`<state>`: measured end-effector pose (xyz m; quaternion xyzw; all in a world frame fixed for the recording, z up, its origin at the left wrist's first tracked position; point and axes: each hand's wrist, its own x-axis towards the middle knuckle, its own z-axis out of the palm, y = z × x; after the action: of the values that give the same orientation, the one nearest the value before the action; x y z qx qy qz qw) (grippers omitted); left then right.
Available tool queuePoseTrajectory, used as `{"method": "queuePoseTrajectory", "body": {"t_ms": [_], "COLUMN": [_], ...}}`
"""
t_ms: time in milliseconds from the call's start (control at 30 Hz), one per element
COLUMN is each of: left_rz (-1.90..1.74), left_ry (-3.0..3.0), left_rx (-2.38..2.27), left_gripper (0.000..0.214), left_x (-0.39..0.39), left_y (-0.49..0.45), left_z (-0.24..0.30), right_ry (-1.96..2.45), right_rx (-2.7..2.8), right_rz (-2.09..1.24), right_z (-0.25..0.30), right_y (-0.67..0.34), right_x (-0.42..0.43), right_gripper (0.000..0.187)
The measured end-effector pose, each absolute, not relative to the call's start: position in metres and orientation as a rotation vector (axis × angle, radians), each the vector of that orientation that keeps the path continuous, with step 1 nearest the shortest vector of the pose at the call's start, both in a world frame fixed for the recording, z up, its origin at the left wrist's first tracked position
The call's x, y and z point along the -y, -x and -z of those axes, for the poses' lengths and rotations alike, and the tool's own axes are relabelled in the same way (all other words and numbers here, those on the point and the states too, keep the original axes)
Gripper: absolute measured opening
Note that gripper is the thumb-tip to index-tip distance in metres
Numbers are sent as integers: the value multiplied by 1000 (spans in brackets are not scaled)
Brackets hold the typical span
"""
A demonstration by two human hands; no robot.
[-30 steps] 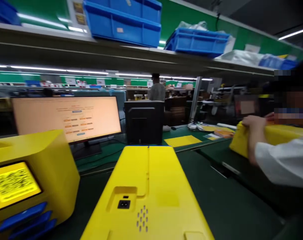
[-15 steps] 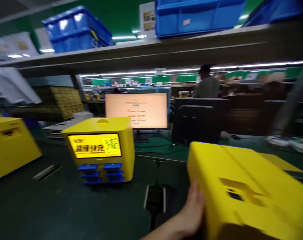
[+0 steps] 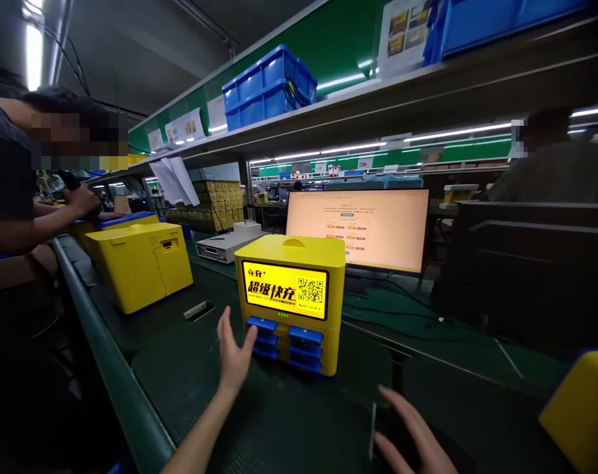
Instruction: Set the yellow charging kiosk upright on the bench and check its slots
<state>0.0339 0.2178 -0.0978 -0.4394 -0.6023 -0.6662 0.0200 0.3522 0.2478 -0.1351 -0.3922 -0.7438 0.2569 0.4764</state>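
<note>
The yellow charging box [image 3: 291, 303] stands upright at mid-frame on the dark surface [image 3: 289, 428]. Its lit screen and blue slots face the camera, and its long axis is roughly vertical. It looks rigid, smooth-sided and fairly heavy, so I'd take it by the two side walls. The left hand [image 3: 233, 355] is just beside its lower left corner, fingers [image 3: 223, 326] spread and empty. The right hand [image 3: 412, 431], at lower right, hovers open too.
</note>
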Motion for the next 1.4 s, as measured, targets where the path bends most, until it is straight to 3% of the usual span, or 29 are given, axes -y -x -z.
{"method": "queuePoseTrajectory", "body": {"t_ms": [100,200,533,733,833,1000,1400], "left_rz": [2322,2422,2487,2262,2145,1975,2117], "left_ry": [1537,1699,1616,1786,1850,1907,1586], "left_rx": [2050,2054,2122,2226,2243,2259,2389], "left_gripper": [88,92,90,99,103,121,124], "left_x": [-230,-234,-230,-225,-223,-223,-235], "left_y": [-8,-9,-14,0,8,14,7], "left_z": [96,96,95,105,112,123,116], "right_ry": [864,851,901,899,932,981,993], "right_rx": [1756,1538,1515,1654,1652,1756,1500], "right_rz": [-794,-850,-748,-773,-747,-741,-883], "right_z": [112,92,92,106,117,133,116], "right_y": [-292,-241,-233,-235,-236,-236,-220], "right_x": [-275,-292,-292,-293,-290,-288,-282], "right_gripper": [66,80,77,91,87,100,87]}}
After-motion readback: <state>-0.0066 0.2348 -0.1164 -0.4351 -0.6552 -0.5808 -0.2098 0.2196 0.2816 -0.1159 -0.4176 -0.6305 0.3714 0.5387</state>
